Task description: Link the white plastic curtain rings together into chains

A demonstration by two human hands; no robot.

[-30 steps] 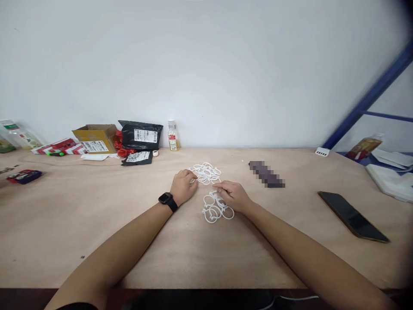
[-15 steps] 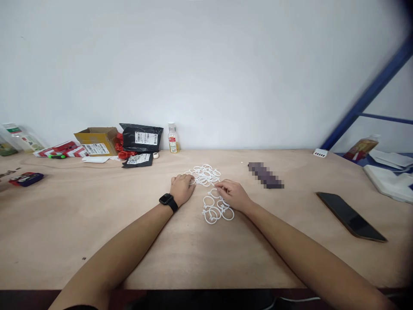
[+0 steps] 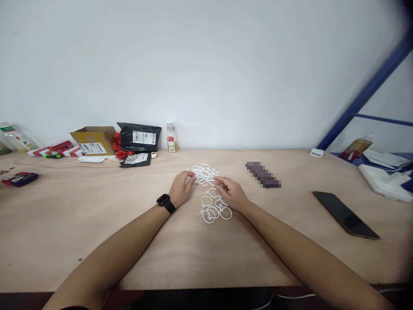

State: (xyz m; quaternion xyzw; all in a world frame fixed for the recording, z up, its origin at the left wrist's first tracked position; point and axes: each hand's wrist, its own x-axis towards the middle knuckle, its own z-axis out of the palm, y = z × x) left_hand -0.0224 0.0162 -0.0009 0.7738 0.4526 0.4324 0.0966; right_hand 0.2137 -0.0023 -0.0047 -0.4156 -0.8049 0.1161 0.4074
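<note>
In the head view, resting the left hand (image 3: 181, 189) at the left edge of a far cluster of white rings (image 3: 202, 177), fingertips among the rims. Angling the right hand (image 3: 235, 194) to that cluster's right edge, beside and partly over a nearer group of white rings (image 3: 220, 208) lying on the worktop (image 3: 145, 258). Curling the fingers to a narrow gap on the right; not being able to tell, on either side, whether the grip is holding a ring or only touching one.

Judging by the tangle, calling for a light pinch on one rim, freeing its small tab before lifting, and steadying the neighbours with the other fingers. Risking a snagged second ring when pulling sideways.

Having the nearer rings most in the way, probably, so close to the right palm. Wearing a dark watch (image 3: 163, 200) on the left wrist. Seeing a pixelated dark object (image 3: 263, 175) to the right, a phone (image 3: 346, 215) farther off, and, toward the back, a bottle (image 3: 171, 140), a black parcel (image 3: 138, 136) and an open cardboard box (image 3: 93, 140).
</note>
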